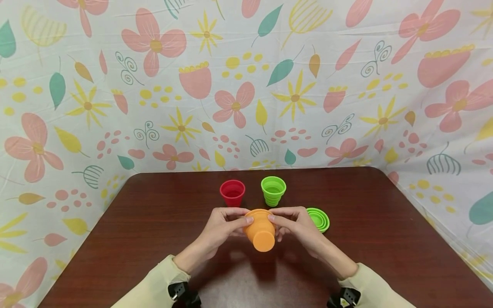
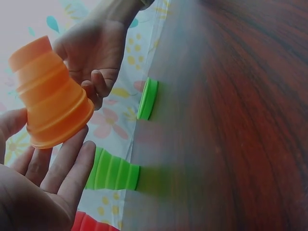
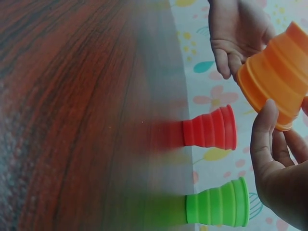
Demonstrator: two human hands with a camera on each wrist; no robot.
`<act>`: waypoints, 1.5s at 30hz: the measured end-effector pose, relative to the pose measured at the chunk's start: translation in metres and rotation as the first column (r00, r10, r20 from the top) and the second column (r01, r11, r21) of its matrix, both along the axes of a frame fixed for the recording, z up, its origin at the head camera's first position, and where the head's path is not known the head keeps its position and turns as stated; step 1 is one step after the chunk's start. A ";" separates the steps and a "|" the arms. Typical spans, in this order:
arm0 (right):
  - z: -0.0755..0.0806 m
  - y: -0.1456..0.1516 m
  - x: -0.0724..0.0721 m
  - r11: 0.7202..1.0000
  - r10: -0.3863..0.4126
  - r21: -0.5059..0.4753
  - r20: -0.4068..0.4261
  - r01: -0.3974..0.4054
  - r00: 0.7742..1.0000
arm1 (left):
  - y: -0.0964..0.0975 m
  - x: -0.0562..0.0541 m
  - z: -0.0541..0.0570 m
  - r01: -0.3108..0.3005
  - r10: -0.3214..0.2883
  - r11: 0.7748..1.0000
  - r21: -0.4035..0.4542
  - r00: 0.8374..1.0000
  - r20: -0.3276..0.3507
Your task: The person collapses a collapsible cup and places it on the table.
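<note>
An orange collapsible cup (image 1: 261,229), drawn out to its full height, is held above the table with its base tilted toward me and its rim away. My left hand (image 1: 221,226) pinches the rim side from the left, thumb on the near wall. From the right, my right hand (image 1: 298,226) pinches the same rim, its lower fingers loosely bent. In the left wrist view the stepped rings of the orange cup (image 2: 53,96) show clearly. Beyond the hands stand a red collapsible cup (image 1: 233,192) and a green collapsible cup (image 1: 273,190), both upright and extended.
A flattened green collapsible cup (image 1: 319,220) lies just right of my right hand. The dark wooden table (image 1: 161,214) ends at a floral cloth (image 1: 235,107) hanging behind and along the sides.
</note>
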State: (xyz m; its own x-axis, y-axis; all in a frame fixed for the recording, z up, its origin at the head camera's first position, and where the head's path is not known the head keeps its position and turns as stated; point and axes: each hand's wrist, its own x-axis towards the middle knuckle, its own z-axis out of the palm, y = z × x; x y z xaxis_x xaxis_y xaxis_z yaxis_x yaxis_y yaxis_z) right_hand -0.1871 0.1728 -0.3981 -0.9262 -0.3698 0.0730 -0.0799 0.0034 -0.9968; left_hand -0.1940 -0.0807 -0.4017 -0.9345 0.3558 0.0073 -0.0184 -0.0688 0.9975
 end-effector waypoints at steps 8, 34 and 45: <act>0.000 -0.001 0.000 1.000 -0.006 0.023 -0.020 0.006 1.000 | 0.001 -0.002 -0.001 -0.008 0.008 1.000 -0.018 1.000 -0.014; -0.002 0.000 0.000 0.999 -0.034 0.040 -0.023 0.034 0.999 | 0.002 -0.002 -0.001 0.012 -0.013 1.000 -0.024 0.998 -0.054; -0.003 0.000 0.001 1.000 -0.018 0.012 0.010 0.018 1.000 | 0.002 -0.002 -0.004 0.022 -0.024 0.999 -0.026 0.996 -0.089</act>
